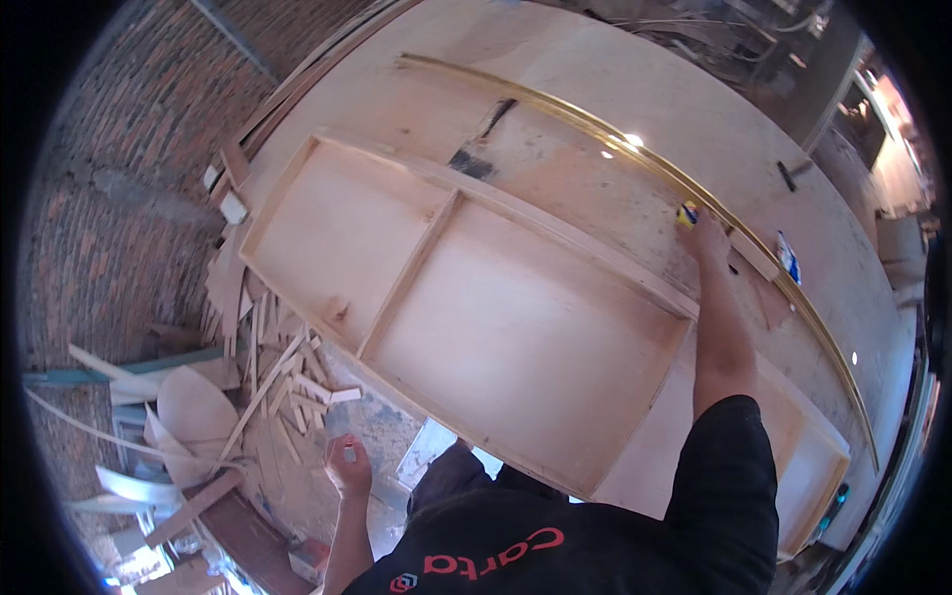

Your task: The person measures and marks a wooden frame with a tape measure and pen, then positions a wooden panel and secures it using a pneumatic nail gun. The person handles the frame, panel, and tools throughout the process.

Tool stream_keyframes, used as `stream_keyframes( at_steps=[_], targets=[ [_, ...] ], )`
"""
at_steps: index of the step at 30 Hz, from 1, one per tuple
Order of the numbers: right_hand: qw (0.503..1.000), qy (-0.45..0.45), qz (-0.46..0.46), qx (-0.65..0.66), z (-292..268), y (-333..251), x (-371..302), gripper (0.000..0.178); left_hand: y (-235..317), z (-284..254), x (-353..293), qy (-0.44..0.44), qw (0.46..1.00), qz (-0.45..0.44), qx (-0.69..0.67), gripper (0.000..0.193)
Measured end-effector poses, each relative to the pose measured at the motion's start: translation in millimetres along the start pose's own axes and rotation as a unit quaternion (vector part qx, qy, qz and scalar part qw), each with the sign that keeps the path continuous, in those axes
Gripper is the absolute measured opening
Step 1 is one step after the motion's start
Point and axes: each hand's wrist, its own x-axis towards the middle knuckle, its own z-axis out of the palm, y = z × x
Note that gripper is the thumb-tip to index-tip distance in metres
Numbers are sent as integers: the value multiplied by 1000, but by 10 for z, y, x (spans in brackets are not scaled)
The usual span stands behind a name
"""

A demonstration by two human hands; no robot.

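A long wooden frame (pixel 446 230) with a pale panel inside lies across the bench in front of me, split by a cross divider. My right arm stretches over its far rail. Past that rail, my right hand (pixel 706 241) is closed at a small yellow-and-dark tape measure (pixel 686 213), close to a long gold strip (pixel 585 117). My left hand (pixel 347 468) hangs low on the left, off the near edge of the frame. Its fingers are curled around a small greyish thing too small to name.
A wood block (pixel 754 255) and a blue-and-white packet (pixel 787 258) lie by the gold strip. A dark tool (pixel 786 177) rests farther right. Wood offcuts (pixel 288 382) and curved sheets (pixel 195 412) heap on the floor at left, below a brick wall (pixel 109 228).
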Motion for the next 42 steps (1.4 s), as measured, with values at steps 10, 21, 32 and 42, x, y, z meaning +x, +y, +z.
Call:
stream_keyframes(
  at_steps=[10, 21, 32, 42],
  targets=[
    [983, 62, -67, 160, -318, -99, -422, 73, 722, 143, 124, -31, 999, -4, -27, 8],
    [885, 44, -103, 452, -536, -280, -4185, 65, 2458, 638, 778, -426, 716, -6, -553, 38],
    [853, 165, 138, 475, -193, 123, -6457, 54, 2974, 762, -889, -831, 338, -286, -337, 52],
    [747, 164, 260, 590, 333, 2314, -7629, 39, 4120, 503, -2723, -715, 426, 535, -142, 34]
  ],
)
